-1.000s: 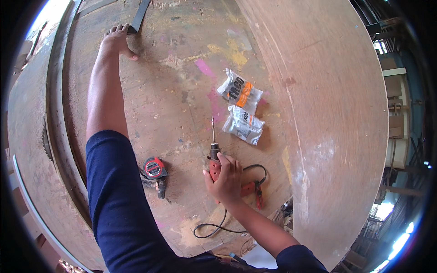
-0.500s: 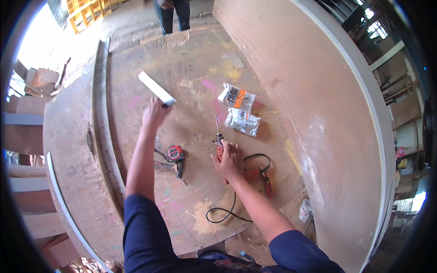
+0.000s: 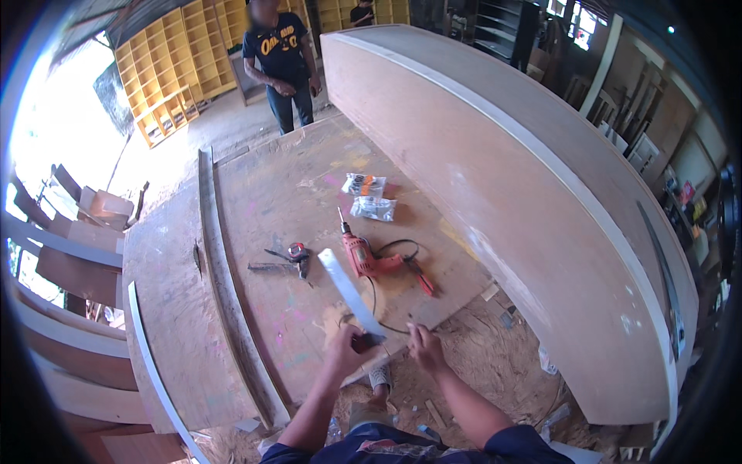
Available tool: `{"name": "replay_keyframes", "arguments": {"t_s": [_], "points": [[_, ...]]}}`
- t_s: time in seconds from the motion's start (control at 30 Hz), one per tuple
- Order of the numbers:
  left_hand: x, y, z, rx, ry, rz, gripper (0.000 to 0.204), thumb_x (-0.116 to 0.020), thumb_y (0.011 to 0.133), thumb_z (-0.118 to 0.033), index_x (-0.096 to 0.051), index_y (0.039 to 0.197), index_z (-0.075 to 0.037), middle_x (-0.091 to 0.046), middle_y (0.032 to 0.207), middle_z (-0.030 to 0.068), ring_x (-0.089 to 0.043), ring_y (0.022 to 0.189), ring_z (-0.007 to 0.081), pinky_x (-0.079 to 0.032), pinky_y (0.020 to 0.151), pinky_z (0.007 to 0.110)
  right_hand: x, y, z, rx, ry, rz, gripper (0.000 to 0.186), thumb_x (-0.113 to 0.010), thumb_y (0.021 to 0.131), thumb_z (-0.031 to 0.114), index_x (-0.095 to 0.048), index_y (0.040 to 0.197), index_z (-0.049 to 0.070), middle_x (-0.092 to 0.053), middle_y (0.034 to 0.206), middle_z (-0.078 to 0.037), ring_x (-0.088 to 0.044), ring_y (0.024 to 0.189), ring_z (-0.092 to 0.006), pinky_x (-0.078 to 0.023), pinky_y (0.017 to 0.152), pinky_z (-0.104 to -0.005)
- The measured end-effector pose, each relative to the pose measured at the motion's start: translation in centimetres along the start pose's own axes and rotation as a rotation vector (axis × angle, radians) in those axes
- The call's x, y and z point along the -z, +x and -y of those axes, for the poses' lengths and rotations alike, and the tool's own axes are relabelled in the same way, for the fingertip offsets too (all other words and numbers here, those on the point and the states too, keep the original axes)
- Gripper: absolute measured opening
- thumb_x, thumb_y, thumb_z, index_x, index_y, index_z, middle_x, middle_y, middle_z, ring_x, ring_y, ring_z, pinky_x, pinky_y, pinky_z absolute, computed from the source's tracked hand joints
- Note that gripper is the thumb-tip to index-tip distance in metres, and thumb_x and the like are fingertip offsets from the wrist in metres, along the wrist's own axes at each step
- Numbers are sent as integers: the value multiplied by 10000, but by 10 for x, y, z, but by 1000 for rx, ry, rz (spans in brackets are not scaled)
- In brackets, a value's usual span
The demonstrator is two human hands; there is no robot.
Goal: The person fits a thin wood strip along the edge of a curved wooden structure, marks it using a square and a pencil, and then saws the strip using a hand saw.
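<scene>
My left hand [image 3: 352, 348] grips a flat pale strip [image 3: 348, 294] by its dark near end. My right hand [image 3: 425, 344] is beside it with fingers curled; whatever they hold is unclear. Beyond them a red drill [image 3: 359, 255] with a long bit lies on the worn wooden worktop [image 3: 270, 185], its cord running toward my hands. A red-and-black tape measure [image 3: 298, 250] sits with a dark tool [image 3: 274, 266] left of the drill. Two silver packets [image 3: 363, 185], one orange-marked, lie farther back.
A long curved plywood panel [image 3: 479, 147] borders the worktop's right. A long rail [image 3: 224, 278] runs along the left, near leaning boards [image 3: 58, 263]. A person [image 3: 282, 58] stands at the far edge; another [image 3: 363, 15] is farther back near yellow shelving [image 3: 170, 66].
My left hand has brought the strip from the back left toward me. My right hand has let go of the drill and moved nearer. The view has lifted, showing people and shelving.
</scene>
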State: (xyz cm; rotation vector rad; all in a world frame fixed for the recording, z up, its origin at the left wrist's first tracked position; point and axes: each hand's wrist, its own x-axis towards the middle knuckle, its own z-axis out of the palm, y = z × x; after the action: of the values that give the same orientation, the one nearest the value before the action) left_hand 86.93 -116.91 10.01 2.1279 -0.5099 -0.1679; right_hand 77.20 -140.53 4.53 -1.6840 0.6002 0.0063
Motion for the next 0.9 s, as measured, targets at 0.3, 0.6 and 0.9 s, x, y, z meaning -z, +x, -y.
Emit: {"name": "replay_keyframes", "arguments": {"t_s": [0.3, 0.6, 0.9], "points": [[-136, -158, -202, -513, -2, 385, 590, -962, 736, -422, -647, 1079, -59, -666, 1018, 149, -730, 919, 370, -598, 787, 458, 216, -334, -176, -28, -87, -702, 400, -575, 1105, 369, -777, 1116, 24, -683, 765, -68, -653, 706, -155, -516, 675, -362], [-231, -144, -453, -1108, -229, 331, 626, -1041, 674, -351, -642, 1047, -46, -683, 975, 130, -732, 829, 274, -625, 730, 395, 330, -520, -237, -168, 36, -1280, 375, -723, 1033, 351, -672, 931, -6, -565, 722, -72, -517, 702, -145, -436, 634, -393], [-338, -75, -623, -1160, -371, 430, 492, -1009, 749, -241, -659, 998, 0, -671, 876, 93, -637, 736, 174, -541, 699, 326, 392, -536, -187, -208, 116, -1483, 499, -731, 1025, 497, -731, 986, -1, -557, 756, 32, -482, 708, -90, -386, 625, -313]]}}
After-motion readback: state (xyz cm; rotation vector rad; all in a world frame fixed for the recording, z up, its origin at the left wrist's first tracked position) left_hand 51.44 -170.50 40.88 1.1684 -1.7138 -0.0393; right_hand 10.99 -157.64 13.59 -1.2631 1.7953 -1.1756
